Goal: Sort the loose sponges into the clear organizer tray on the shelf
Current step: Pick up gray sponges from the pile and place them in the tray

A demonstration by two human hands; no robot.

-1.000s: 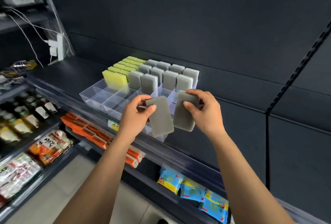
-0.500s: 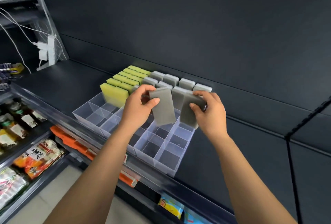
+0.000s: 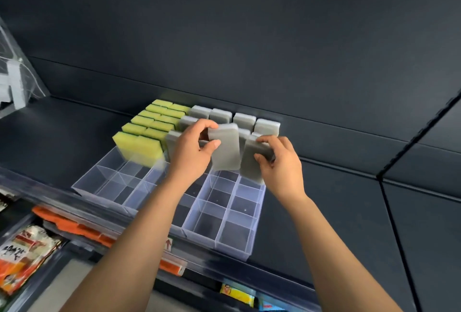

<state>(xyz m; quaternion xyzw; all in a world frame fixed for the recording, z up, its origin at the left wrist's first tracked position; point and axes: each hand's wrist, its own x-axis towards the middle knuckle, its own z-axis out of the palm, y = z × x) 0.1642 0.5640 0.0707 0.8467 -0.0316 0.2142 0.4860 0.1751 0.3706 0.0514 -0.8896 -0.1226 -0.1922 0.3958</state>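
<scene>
Left grip [image 3: 192, 154] pinches one grey sponge [image 3: 225, 152] upright above the middle of the clear organizer tray [image 3: 224, 245]; right grip [image 3: 280, 165] clasps a second grey sponge [image 3: 250, 164] just beside it, over the tray's right column. Yellow sponges [image 3: 147, 147] and stored grey sponges [image 3: 244, 119] fill its rear rows.

I've only the head camera: wide, tilted forward and down, close over the clear organizer tray [image 3: 232, 246] on the shelf [image 3: 62, 132].
</scene>
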